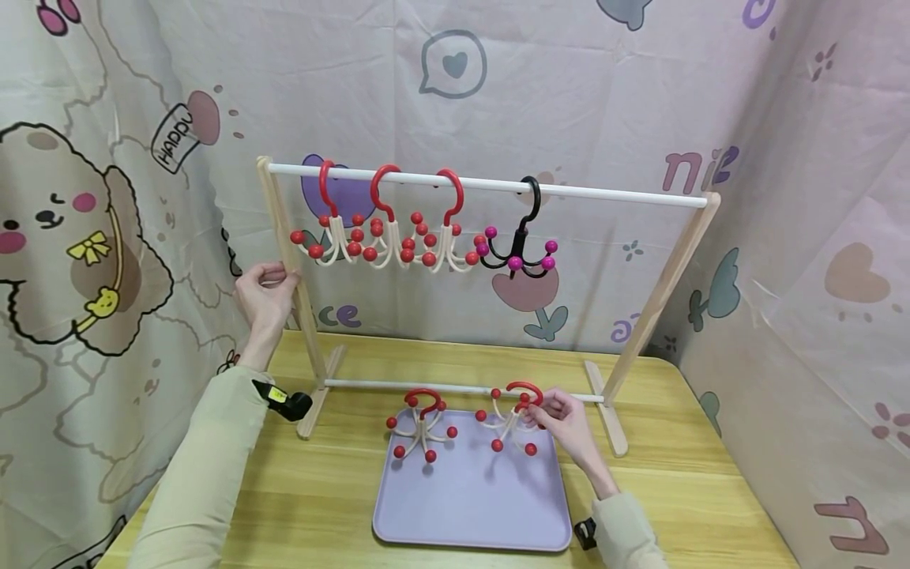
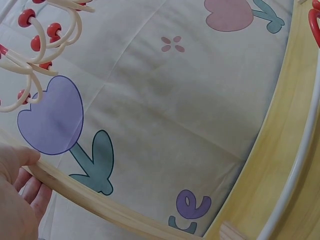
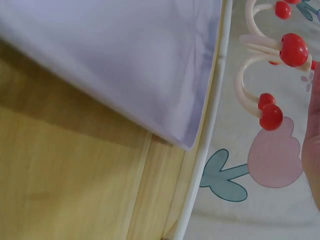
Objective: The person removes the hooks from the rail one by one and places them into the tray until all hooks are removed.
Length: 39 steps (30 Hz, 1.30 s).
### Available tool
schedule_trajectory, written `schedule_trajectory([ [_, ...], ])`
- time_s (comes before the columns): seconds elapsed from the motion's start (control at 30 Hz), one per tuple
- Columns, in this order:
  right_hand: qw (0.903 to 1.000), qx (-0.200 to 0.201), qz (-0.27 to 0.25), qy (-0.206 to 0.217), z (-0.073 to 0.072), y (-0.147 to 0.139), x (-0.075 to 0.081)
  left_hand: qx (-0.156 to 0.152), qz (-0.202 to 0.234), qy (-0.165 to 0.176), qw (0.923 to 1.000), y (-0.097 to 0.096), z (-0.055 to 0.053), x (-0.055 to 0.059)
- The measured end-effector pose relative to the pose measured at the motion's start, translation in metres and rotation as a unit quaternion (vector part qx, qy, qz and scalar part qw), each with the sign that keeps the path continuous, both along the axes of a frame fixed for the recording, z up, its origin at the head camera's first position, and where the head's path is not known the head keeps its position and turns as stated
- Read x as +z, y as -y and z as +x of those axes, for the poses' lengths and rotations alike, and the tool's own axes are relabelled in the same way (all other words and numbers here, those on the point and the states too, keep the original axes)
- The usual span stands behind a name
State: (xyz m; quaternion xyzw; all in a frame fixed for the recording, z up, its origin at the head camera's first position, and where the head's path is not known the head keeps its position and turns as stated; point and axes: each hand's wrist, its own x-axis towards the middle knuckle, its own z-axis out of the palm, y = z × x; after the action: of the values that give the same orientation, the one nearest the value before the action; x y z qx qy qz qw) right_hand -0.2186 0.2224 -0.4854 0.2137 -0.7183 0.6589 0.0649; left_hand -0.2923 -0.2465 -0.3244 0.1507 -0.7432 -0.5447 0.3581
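My left hand [image 1: 266, 296] pinches the left wooden post [image 1: 307, 324] of a hanging rack between thumb and fingers. In the left wrist view its fingers [image 2: 42, 200] curl round the post. My right hand [image 1: 569, 427] holds a claw hanger [image 1: 510, 421] near its red hook, over the back right of a lilac tray [image 1: 476, 514]. This hanger has cream arms tipped with red balls. A matching claw hanger [image 1: 423, 431] sits at the tray's back left. In the right wrist view, my right hand [image 3: 314, 145] shows only partly, beside the held hanger's red balls [image 3: 293, 50].
From the rack's white top rod [image 1: 618, 194] hang three red-hooked claw hangers [image 1: 392, 237] and a black one [image 1: 520, 243] with magenta balls. A lower white rod [image 1: 455, 387] runs behind the tray. Wooden feet [image 1: 607, 411] stand on the table [image 1: 675, 474]. A printed curtain surrounds it.
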Motion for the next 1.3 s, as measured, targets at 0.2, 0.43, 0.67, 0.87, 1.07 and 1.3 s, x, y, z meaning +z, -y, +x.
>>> schedule_trajectory([
  [0.2,0.9992,0.037,0.017,0.001,0.000,0.005,-0.002,-0.002,-0.001,-0.006,1.0000,0.000,0.000,-0.001],
  [0.43,0.9962,0.085,0.012,0.014,0.001,0.011,-0.004,-0.001,-0.008,-0.006,1.0000,0.001,0.000,0.000],
  [0.67,0.9937,0.103,0.034,0.027,0.001,0.017,-0.003,0.002,-0.012,-0.006,0.9999,0.001,0.000,0.000],
  [0.87,0.9935,0.100,0.046,0.029,-0.001,0.023,-0.003,0.006,-0.016,-0.011,0.9998,-0.001,0.001,-0.001],
  [1.07,0.9922,0.107,0.056,0.031,-0.003,0.029,-0.006,0.005,-0.013,-0.008,0.9999,0.000,0.000,0.000],
  [1.3,0.9918,0.106,0.064,0.033,-0.005,0.035,-0.007,0.004,-0.012,-0.006,0.9999,0.001,-0.001,0.000],
])
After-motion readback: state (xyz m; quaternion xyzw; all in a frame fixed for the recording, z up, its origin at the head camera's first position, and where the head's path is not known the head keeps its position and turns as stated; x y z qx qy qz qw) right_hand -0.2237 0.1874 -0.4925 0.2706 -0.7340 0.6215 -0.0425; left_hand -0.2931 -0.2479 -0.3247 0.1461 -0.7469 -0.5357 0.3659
